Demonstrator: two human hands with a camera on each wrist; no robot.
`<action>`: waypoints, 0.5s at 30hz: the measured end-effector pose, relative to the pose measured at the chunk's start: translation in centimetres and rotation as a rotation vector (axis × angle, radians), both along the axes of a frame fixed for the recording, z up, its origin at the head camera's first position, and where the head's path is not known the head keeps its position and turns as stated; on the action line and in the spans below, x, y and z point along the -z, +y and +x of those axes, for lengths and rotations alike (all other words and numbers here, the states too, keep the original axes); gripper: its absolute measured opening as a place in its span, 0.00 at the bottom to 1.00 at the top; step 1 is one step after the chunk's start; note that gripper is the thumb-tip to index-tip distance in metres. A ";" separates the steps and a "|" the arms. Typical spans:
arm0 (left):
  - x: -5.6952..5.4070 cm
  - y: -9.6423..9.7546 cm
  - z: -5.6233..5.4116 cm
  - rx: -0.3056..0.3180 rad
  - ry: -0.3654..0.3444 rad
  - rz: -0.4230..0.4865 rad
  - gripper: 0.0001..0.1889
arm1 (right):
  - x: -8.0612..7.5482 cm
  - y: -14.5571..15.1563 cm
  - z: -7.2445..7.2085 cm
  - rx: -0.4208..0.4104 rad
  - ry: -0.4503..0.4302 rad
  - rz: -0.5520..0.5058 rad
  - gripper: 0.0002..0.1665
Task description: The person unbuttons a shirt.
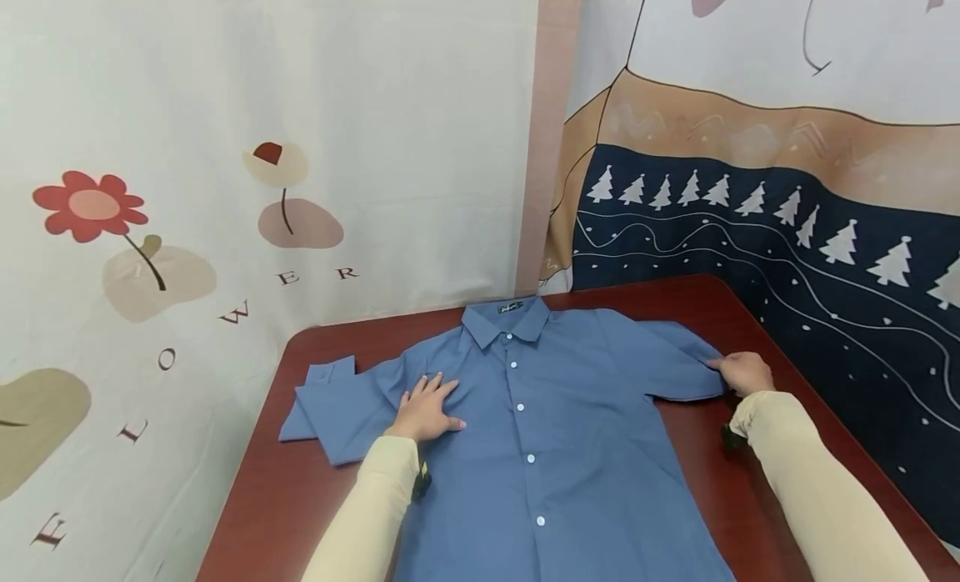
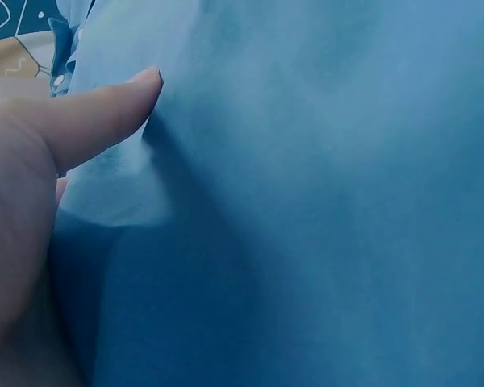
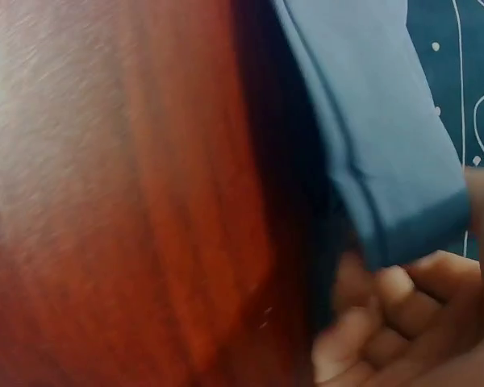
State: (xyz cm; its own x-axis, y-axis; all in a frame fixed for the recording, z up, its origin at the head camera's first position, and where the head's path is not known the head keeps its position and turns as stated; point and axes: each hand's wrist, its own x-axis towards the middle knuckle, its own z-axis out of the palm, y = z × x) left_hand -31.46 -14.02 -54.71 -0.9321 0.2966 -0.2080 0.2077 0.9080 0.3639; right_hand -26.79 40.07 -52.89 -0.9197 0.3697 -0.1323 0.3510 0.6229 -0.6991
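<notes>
Right grip [image 1: 741, 373] is pinched onto the outer end of a sleeve [image 1: 652, 357], fingers curled, out near the desk's right edge! That sleeve belongs to the blue shirt [image 1: 585, 423], buttoned and spread front up on the reddish-brown desk [image 1: 292, 482], reaching from the far edge down toward me. Up close from the right wrist, the cloth hangs over my bent fingers, with bare wood beside it.

Over to my left grip [image 1: 426, 411]: holding nothing, released, fingers spread and laid on the shirt's chest. From the left wrist I see the thumb lying across blue fabric, casting a shadow; the other fingers are hard to make out there.

And look at the collar [image 1: 532, 323], right at the far edge, a dark label [image 1: 511, 307] inside its neck, white buttons [image 1: 531, 459] running down toward me. Off to my left, the other sleeve [image 1: 345, 411] lies bent over itself, its cuff [image 1: 332, 371] close to the far-left corner.

Beyond the far edge hangs white cloth [image 1: 420, 132] with a red flower [image 1: 93, 205] and letters spelling FLOWER; along the right edge, navy cloth [image 1: 862, 373] with white trees [image 1: 840, 244]. Both my arms wear cream sleeves [image 1: 817, 482].
</notes>
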 end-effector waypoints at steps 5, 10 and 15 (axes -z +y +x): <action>0.0 0.0 0.2 -0.003 -0.001 0.007 0.41 | -2.1 -1.2 -0.9 0.344 0.284 0.016 0.19; -0.2 0.0 0.2 -0.007 0.010 0.010 0.41 | -4.1 -1.5 -1.0 0.539 0.467 -0.067 0.13; -0.3 0.1 0.2 -0.005 0.016 0.014 0.41 | -3.3 0.0 0.6 0.319 0.163 0.065 0.22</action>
